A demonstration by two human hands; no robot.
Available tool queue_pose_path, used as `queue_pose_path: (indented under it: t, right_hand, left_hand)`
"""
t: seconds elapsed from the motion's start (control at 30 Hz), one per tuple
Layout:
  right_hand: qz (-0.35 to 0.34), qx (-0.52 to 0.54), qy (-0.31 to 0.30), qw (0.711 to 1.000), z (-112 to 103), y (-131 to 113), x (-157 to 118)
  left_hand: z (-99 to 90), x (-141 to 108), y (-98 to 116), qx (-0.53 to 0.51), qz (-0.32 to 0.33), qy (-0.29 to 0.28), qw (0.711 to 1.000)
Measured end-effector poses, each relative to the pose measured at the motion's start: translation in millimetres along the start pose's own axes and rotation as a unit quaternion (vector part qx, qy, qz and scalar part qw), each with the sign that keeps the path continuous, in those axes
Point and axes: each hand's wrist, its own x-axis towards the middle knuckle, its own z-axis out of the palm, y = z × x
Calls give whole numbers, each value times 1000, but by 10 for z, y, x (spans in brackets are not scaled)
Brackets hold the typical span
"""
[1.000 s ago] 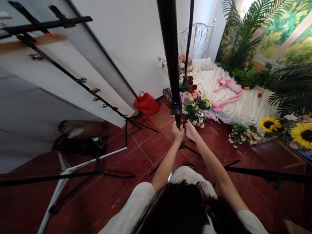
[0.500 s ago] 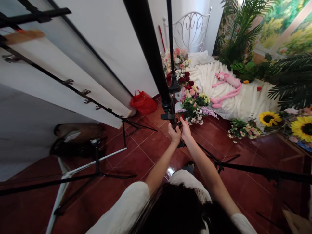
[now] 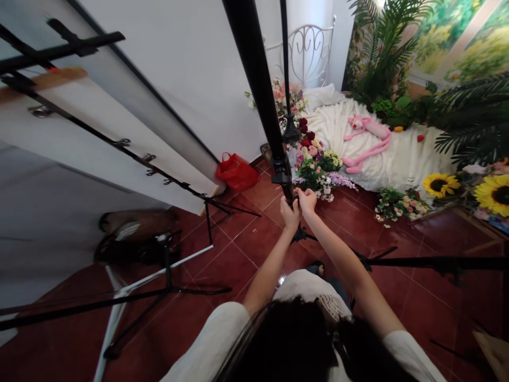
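A thick black light stand (image 3: 264, 90) rises in front of me, passing out at the top of the head view. Around its lower pole, just below a black clamp collar (image 3: 281, 174), my left hand (image 3: 290, 214) is closed. My right hand (image 3: 307, 201) is beside it on the right, its fingers pinched together at a small dark part on the pole, probably a knob, mostly hidden by the fingers. A thinner black rod with a flared end (image 3: 290, 129) hangs alongside the pole.
Black tripod legs (image 3: 417, 261) stretch to the right. On the left are a backdrop rack with clips (image 3: 147, 158), another stand (image 3: 169, 260) and a red bag (image 3: 237, 172). Flowers (image 3: 314, 159) and a white-draped bed (image 3: 405, 164) with a pink plush toy (image 3: 371, 130) lie ahead.
My right hand has shifted slightly and its fingers have curled in toward the pole. My left hand stays on the pole. The whole view has swung a little.
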Motion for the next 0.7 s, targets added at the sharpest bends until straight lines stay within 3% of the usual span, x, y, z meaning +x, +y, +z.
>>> queue_pose_path:
  t: [0.27, 0.53, 0.7]
  right_hand:
    - [-2, 34, -29, 999, -149, -25, -75]
    - [3, -27, -5, 1000, -179, -87, -138]
    - [19, -23, 17, 999, -124, -80, -151]
  left_hand:
    - [38, 29, -7, -2, -17, 5, 1000]
    - [-107, 115, -40, 27, 20, -60, 998]
    - [-99, 169, -94, 23, 35, -78, 996]
